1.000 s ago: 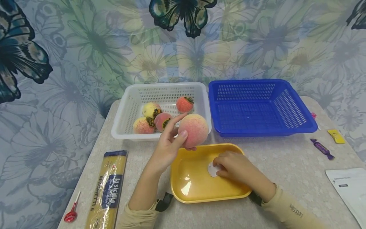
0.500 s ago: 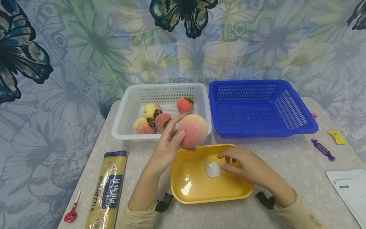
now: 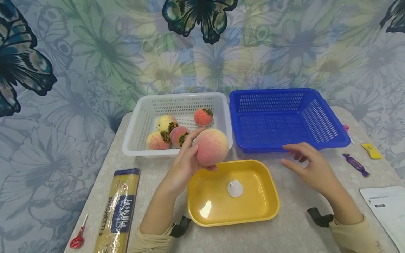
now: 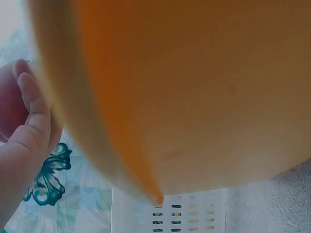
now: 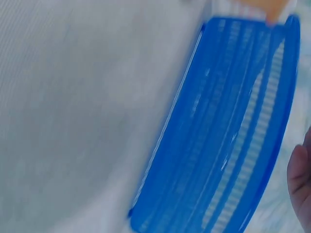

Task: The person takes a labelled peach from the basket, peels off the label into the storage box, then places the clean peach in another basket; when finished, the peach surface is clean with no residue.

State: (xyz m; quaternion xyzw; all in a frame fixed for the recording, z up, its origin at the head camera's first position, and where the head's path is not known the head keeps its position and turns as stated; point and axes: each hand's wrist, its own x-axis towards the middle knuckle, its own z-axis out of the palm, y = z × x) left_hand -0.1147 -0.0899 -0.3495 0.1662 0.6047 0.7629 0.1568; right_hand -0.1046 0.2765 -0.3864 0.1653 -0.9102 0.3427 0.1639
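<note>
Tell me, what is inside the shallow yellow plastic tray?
Only a small round white sticker lies on the floor of the shallow yellow plastic tray. The large peach in the left hand covers a bit of its far rim.

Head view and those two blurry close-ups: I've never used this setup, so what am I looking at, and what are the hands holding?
There is no machine, just a person's two bare hands. The wide picture comes from a camera on the head, looking down at a table. The left hand holds a large peach above the yellow tray, which has a small white scrap in it. The right hand is open and holds nothing, in front of the blue basket. The white basket holds four smaller peaches. A spaghetti pack lies to the left. The close-ups come from wrist cameras: the left shows the tray's side, the right the blue basket.
</note>
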